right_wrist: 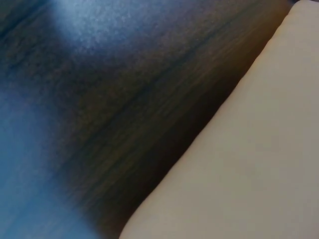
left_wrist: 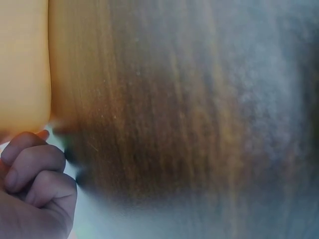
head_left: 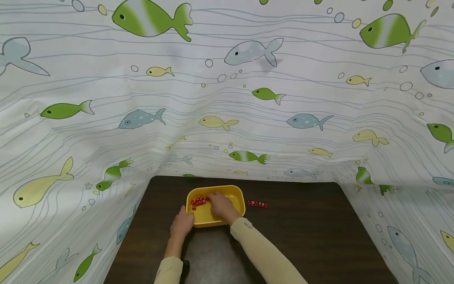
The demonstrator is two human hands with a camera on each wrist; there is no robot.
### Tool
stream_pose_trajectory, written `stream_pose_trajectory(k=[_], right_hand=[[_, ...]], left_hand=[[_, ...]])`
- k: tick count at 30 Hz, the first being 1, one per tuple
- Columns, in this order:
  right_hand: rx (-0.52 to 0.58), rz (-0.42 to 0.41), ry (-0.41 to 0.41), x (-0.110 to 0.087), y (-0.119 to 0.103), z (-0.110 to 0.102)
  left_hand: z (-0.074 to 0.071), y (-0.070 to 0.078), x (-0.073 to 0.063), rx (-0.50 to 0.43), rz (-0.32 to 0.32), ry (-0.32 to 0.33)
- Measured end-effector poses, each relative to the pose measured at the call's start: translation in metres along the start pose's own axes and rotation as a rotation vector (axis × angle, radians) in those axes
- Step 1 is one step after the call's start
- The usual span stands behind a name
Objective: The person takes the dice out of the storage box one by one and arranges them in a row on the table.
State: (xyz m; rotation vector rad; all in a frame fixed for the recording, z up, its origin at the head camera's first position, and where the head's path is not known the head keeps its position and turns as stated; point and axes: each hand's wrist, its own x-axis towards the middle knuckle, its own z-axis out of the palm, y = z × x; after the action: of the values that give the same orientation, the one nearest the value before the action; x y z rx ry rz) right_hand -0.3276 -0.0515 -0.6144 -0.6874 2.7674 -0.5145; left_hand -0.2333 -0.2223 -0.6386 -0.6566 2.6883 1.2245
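Observation:
A yellow plastic tray point(head_left: 213, 225) with rounded corners lies on the dark table. My left hand point(head_left: 182, 223) grips its left rim, thumb over the edge; in the left wrist view the fingers point(left_wrist: 42, 164) are curled. Inside the tray, toward its left back, several red dice point(head_left: 199, 202) with white pips are bunched together. Over the tray floor reaches my right hand point(head_left: 222, 207), its fingertips right at the nearest dice. Whether they pinch a die I cannot tell. The right wrist view has only the cream sleeve point(right_wrist: 239, 164) and tabletop.
To the right of the tray, several more red dice point(head_left: 257, 204) lie in a short row on the dark wood table point(head_left: 301, 232). A white sheet point(head_left: 213, 94) printed with fish rises behind the table and along both sides.

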Motion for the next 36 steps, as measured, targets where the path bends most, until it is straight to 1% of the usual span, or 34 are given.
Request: stream_pose_trajectory(k=[4, 8, 11, 21, 25, 30, 36], right_hand=[[0.019, -0.003, 0.020, -0.002, 0.000, -0.002], [0.069, -0.005, 0.036, -0.002, 0.002, -0.004], [0.098, 0.006, 0.039, -0.001, 0.004, -0.003], [0.133, 0.040, 0.038, -0.006, 0.010, 0.001], [0.166, 0.038, 0.051, -0.010, 0.008, -0.002], [0.216, 0.058, 0.069, -0.014, 0.007, -0.009], [0.244, 0.066, 0.085, -0.021, 0.011, -0.017]], left_hand=[[0.000, 0.002, -0.001, 0.002, -0.004, 0.000], [-0.001, 0.003, -0.001, 0.010, -0.005, 0.006], [-0.002, 0.003, 0.000, 0.014, -0.004, 0.010], [0.000, 0.000, 0.002, 0.013, 0.003, 0.004], [0.000, -0.001, 0.001, 0.015, 0.000, 0.009], [0.000, 0.000, 0.000, 0.013, 0.006, 0.006], [-0.001, 0.000, 0.000, 0.021, 0.005, 0.003]])
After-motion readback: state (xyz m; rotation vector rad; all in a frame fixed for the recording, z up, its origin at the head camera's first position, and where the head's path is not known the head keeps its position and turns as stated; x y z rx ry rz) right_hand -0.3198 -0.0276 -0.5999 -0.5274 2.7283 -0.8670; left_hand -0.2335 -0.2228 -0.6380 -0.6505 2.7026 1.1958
